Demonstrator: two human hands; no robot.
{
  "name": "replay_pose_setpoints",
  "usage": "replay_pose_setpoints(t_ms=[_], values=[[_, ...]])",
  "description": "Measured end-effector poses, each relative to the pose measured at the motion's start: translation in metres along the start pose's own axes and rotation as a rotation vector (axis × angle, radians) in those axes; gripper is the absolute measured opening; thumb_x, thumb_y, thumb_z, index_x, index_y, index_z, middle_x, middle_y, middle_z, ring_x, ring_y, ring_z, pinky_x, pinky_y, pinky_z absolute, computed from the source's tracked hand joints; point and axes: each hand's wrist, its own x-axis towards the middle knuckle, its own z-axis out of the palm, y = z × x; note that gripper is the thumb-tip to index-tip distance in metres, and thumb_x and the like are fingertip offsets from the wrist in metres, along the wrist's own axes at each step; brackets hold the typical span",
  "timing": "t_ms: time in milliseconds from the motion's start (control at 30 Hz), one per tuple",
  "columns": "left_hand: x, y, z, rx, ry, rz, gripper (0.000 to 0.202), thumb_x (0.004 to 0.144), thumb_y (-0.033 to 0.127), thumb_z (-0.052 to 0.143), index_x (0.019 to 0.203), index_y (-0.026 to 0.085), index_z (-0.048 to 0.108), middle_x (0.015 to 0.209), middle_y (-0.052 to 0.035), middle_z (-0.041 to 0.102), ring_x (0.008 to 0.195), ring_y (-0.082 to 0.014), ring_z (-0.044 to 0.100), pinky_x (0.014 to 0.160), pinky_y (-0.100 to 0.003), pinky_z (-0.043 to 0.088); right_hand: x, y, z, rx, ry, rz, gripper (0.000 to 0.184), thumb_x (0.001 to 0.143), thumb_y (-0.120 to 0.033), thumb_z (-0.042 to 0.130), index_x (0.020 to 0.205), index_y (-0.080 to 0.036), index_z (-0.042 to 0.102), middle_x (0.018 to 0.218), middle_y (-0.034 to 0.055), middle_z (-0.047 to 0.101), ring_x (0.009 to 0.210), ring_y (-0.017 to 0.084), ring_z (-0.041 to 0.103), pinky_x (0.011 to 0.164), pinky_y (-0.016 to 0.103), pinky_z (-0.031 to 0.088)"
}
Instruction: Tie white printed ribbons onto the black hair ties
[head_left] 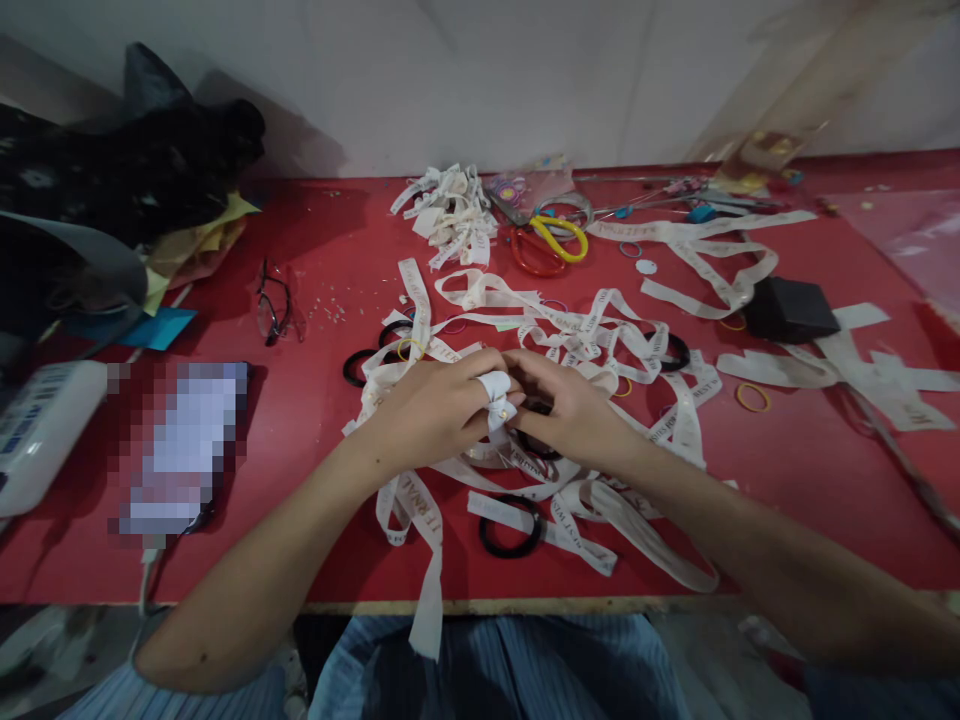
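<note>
Pinching a folded ribbon piece (496, 392) between left hand (431, 410) and right hand (574, 412), both curled tight on it, over the ribbon heap (600, 330) near the middle front edge of the bench (315, 260).

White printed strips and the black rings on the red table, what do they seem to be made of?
White printed strips: soft woven or satin ribbon, likely; they curl, loop and drape off the red table, faint sheen. Black rings: probably elastic or rubbery bands, matte, thin and evenly round.

Phone (180, 445) just below the glasses (273, 303), pixelated; white device (41, 430) left of them, cut off; right hand (571, 412) half-covers a black ring (541, 448).
</note>
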Motion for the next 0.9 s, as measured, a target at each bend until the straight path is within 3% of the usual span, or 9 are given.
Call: replay_pose_setpoints(t_ms=[900], values=[[0.0013,0.0019,-0.0013,0.014,-0.016,-0.01,0.027,0.096,0.029,0.04,0.09,0.016,0.063,0.102,-0.0055,0.065,0.076,-0.0126,0.061,0.062,-0.026,0.043,0.0009,-0.0006,-0.0008,-0.03,0.002,0.0,0.027,0.074,-0.013,0.056,0.099,-0.02,0.052,0.085,-0.0002,0.061,0.079,0.017,0.062,0.07,0.029,0.049]])
